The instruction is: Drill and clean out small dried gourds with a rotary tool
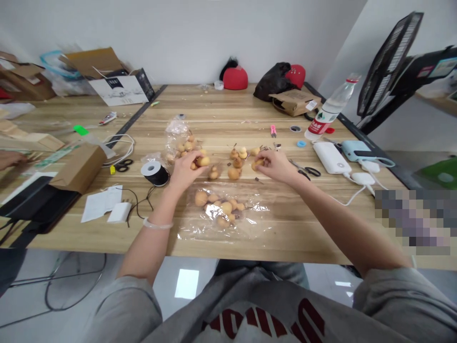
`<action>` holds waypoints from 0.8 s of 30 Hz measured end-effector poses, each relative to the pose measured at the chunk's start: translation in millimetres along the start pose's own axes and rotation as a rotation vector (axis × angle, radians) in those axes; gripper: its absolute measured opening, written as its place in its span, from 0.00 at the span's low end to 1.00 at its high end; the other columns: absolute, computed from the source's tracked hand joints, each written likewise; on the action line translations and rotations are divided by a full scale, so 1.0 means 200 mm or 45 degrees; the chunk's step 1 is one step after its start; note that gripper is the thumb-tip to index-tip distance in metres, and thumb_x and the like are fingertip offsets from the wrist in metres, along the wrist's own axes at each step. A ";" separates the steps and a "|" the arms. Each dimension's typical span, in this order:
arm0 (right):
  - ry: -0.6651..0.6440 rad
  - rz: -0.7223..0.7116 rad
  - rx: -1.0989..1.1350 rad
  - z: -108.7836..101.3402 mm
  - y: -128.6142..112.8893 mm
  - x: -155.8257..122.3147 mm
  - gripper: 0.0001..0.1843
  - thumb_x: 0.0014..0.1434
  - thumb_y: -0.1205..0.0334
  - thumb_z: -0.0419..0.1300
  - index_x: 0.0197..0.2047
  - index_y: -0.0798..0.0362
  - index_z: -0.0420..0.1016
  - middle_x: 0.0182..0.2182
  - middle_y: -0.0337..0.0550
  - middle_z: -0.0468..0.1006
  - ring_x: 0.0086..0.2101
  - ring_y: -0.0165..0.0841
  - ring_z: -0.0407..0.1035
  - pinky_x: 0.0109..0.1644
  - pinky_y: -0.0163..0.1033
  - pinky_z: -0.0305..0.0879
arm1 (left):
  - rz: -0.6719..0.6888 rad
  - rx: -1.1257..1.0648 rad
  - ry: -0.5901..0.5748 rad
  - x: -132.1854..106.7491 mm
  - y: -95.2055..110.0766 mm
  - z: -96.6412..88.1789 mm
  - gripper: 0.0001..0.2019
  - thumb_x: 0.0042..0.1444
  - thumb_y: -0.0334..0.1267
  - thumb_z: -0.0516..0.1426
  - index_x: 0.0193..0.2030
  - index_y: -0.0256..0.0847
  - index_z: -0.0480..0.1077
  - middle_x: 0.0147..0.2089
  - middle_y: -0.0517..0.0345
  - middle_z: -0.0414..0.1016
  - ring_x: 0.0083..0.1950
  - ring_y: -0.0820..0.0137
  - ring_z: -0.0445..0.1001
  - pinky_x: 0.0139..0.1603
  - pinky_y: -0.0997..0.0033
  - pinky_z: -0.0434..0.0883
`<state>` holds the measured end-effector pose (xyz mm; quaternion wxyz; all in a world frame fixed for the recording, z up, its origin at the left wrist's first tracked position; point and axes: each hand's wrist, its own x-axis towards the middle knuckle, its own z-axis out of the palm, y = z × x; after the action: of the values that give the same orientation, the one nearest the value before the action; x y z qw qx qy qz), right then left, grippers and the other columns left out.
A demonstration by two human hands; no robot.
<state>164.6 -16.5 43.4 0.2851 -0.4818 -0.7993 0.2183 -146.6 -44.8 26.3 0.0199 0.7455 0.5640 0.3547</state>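
My left hand [186,167] is closed around a small tan gourd [203,161], at the edge of a clear bag of gourds [188,143]. On the other side, my right hand [273,165] has its fingers closed on another small gourd [257,165] at the table surface. Between the hands stand several loose gourds [234,173], some with dark stems. Nearer to me lies a clear plastic bag [257,224] with more gourds [226,207] in it. A spool of black cord [156,174] is beside my left wrist.
Black scissors [309,170] lie right of my right hand, near a white power bank [332,158] with cables. Further back are pink-handled snips [273,131], a tilted-looking water bottle [332,109] and a fan [391,62]. Another person's hand [12,158] is at far left.
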 end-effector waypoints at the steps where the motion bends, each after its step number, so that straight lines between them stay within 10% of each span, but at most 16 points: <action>1: -0.001 0.016 -0.073 0.02 0.04 0.02 0.06 0.49 0.69 0.60 0.32 0.56 0.76 0.25 0.41 0.74 0.28 0.31 0.66 0.36 0.39 0.61 | 0.054 0.000 0.015 -0.01 0.03 0.00 0.14 0.50 0.40 0.66 0.43 0.42 0.72 0.44 0.56 0.81 0.43 0.65 0.78 0.49 0.65 0.73; 10: -0.025 0.022 -0.155 0.15 0.11 0.13 0.17 0.49 0.70 0.58 0.42 0.57 0.80 0.28 0.43 0.79 0.28 0.32 0.69 0.37 0.38 0.63 | 0.378 -0.165 0.242 -0.05 0.15 0.01 0.17 0.45 0.39 0.70 0.38 0.41 0.70 0.36 0.61 0.78 0.33 0.74 0.75 0.36 0.74 0.71; 19: 0.005 0.002 -0.124 0.05 0.04 0.11 0.18 0.48 0.72 0.63 0.45 0.56 0.80 0.38 0.49 0.80 0.35 0.36 0.73 0.43 0.43 0.69 | 0.382 -0.334 0.246 -0.07 0.22 0.02 0.18 0.42 0.36 0.71 0.37 0.41 0.69 0.36 0.62 0.78 0.34 0.75 0.75 0.35 0.76 0.70; 24: -0.224 -0.038 0.697 0.03 -0.22 -0.01 0.22 0.57 0.49 0.65 0.48 0.56 0.76 0.41 0.49 0.80 0.37 0.35 0.75 0.42 0.42 0.73 | 0.403 -0.383 0.117 -0.11 0.28 0.03 0.15 0.47 0.37 0.69 0.39 0.43 0.70 0.37 0.62 0.79 0.35 0.74 0.76 0.36 0.74 0.71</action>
<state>133.7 -38.2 66.0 0.3374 -0.3542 -0.7394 0.4626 -99.8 -81.9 35.7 0.0493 0.7963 0.3809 0.4673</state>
